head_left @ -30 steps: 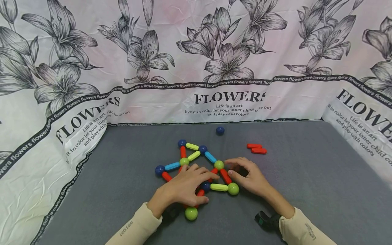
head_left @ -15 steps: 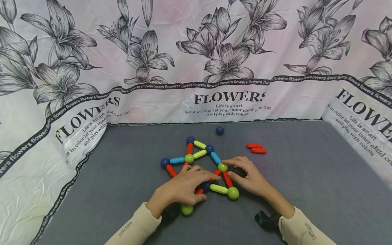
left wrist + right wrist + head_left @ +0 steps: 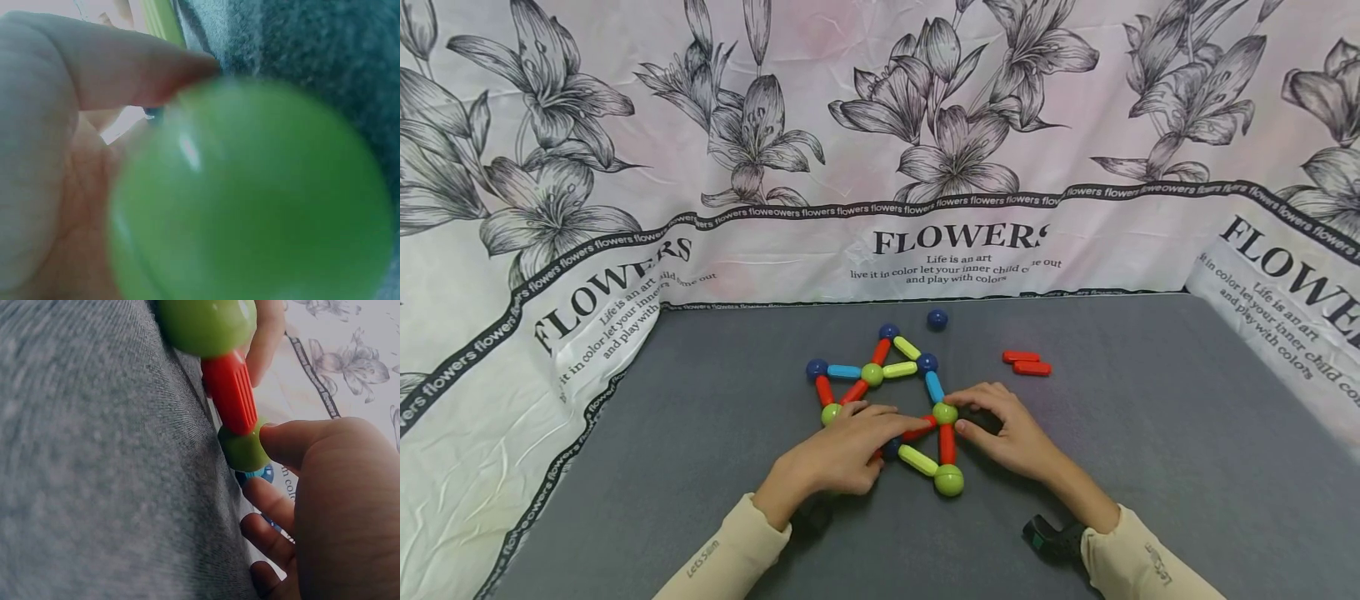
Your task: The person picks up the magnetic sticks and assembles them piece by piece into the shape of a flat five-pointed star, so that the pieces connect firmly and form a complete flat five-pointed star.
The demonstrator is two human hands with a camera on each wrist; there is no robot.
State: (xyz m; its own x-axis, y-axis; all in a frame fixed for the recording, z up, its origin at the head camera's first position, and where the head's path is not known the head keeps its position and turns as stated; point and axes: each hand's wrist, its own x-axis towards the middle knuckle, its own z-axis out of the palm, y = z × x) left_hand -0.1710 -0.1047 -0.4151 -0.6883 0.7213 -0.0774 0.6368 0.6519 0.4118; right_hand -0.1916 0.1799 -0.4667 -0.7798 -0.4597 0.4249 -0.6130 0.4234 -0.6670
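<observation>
A flat figure of magnetic sticks and balls [image 3: 872,375] lies on the grey table, joined from red, yellow and blue sticks with green and navy balls. My left hand [image 3: 835,450] grips its near-left part from above, the index finger reaching along a red stick [image 3: 917,432]. In the left wrist view, a large green ball [image 3: 250,200] sits at the thumb and hides part of the hand. My right hand [image 3: 1011,429] pinches a green ball [image 3: 945,413] on the figure's right side between thumb and index finger. The right wrist view shows that thumb [image 3: 294,440] against the ball.
A loose navy ball [image 3: 937,320] lies beyond the figure. Two loose red sticks [image 3: 1032,367] lie side by side at the back right. A white cloth [image 3: 760,258] with printed flowers stands behind the table. A black wrist device [image 3: 1051,537] sits under the right sleeve.
The figure has turned clockwise, its far end moving right and its lower right green ball moving nearer and left. My left thumb has drawn inward; the right hand stays nearly in place.
</observation>
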